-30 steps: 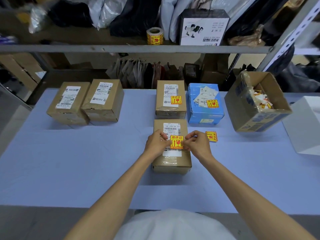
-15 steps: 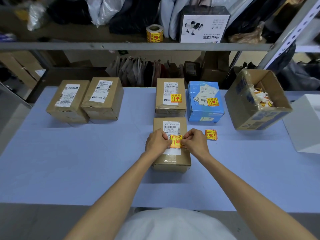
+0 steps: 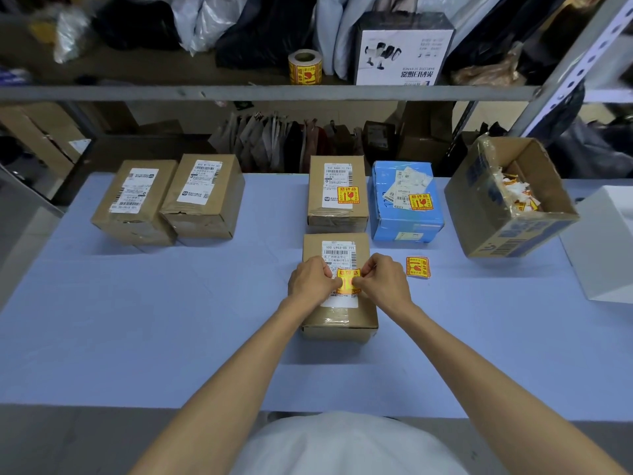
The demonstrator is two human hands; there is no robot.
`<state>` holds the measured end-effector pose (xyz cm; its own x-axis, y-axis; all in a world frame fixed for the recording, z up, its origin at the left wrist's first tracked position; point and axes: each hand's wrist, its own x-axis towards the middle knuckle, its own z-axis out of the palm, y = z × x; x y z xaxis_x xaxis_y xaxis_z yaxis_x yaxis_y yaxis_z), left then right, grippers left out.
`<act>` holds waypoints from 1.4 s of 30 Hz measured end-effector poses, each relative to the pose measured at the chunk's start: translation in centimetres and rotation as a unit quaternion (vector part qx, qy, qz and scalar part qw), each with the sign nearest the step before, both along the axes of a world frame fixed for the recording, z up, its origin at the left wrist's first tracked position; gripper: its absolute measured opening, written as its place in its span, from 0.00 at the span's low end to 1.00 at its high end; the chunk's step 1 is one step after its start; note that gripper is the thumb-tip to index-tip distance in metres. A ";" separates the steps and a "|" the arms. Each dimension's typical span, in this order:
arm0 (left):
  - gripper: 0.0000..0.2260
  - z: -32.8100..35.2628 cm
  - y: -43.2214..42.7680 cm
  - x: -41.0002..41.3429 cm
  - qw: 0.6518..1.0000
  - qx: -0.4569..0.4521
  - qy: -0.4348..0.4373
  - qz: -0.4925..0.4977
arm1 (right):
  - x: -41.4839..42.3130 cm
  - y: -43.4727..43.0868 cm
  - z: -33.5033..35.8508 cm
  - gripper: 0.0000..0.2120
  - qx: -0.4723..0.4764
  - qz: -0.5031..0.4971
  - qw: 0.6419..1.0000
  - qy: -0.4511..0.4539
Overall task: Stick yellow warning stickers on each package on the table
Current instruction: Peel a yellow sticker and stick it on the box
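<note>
Both hands have closed in over the yellow warning sticker [image 3: 348,281], fingers pinching its edges on the brown package [image 3: 339,289] mid-desk; a pale blue desk [image 3: 137,320] fronts cluttered metal shelving [image 3: 239,92].

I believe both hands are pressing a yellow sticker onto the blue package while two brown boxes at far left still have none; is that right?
Not quite: the head view shows the left hand and right hand holding the yellow sticker over the near brown box, not the blue package. The two brown boxes at far left indeed have none.
</note>
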<state>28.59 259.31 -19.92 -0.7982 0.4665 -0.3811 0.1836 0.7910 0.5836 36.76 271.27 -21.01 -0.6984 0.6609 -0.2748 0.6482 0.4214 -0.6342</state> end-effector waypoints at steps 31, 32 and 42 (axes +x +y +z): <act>0.10 -0.2 -1.5 0.1 0.985 0.029 0.134 -0.105 | 1.2 0.3 -1.3 0.08 0.093 0.104 0.982 0.128; 0.07 -0.3 -1.7 -0.1 0.987 0.032 0.131 -0.087 | 1.3 0.6 -1.5 0.05 0.085 0.090 0.982 0.142; 0.17 0.0 -1.4 -0.2 0.994 0.061 0.056 -0.075 | 1.9 0.9 -1.6 0.14 -0.019 0.058 0.988 0.145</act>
<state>28.37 257.90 -19.87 -0.7507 0.6203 -0.2272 0.3627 0.6745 0.6431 38.64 272.20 -22.60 -0.8223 0.5640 -0.0760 0.3860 0.4546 -0.8027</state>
